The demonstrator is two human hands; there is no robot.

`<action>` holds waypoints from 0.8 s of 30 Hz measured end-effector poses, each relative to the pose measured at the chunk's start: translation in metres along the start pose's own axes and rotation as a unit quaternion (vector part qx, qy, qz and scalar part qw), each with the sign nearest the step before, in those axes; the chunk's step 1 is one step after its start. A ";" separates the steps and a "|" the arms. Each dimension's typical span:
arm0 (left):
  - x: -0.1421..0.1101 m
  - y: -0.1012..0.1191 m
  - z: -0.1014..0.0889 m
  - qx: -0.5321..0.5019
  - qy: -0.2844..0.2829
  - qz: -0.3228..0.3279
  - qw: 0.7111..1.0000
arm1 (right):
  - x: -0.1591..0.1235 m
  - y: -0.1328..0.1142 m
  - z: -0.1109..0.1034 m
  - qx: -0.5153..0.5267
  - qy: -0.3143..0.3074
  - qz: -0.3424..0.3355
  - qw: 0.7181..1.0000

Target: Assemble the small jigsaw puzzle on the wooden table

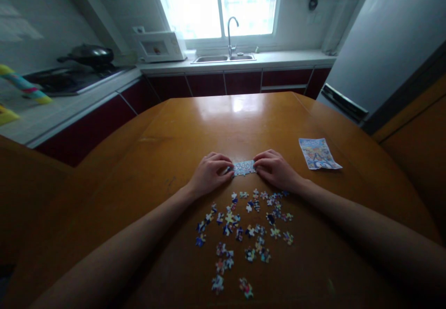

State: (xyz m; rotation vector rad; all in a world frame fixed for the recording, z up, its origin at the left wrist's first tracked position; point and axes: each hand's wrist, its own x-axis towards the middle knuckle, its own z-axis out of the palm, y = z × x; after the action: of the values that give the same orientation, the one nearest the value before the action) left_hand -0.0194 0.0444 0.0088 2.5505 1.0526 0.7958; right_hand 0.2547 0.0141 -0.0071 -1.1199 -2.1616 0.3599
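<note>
Bare forearms (139,237) nearest, beside loose puzzle pieces (229,218). Beyond, mid-way across the wooden table (167,137), pinches a joined puzzle strip (244,167) by both ends, in left hand (211,173) and right hand (276,172). Could split at the joints if tugged. Points knobbly edge toward the camera, long axis left to right.

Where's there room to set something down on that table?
The table is bare beyond the left hand and right hand, toward the sink, and left of the left hand. Puzzle pieces crowd the near middle.
</note>
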 end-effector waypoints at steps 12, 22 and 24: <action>0.000 -0.002 0.001 0.001 0.042 -0.017 0.999 | 0.001 0.002 0.000 0.019 0.019 0.025 0.999; 0.000 -0.003 0.002 -0.019 0.025 -0.006 0.999 | 0.001 0.007 0.001 0.051 0.038 0.028 0.998; 0.000 -0.003 0.002 -0.017 0.018 -0.004 1.000 | 0.000 0.007 0.001 0.041 0.031 0.025 0.998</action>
State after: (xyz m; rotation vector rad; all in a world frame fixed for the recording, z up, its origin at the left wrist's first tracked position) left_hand -0.0202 0.0465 0.0055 2.5104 1.0511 0.8521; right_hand 0.2581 0.0188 -0.0118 -1.1265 -2.0493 0.4286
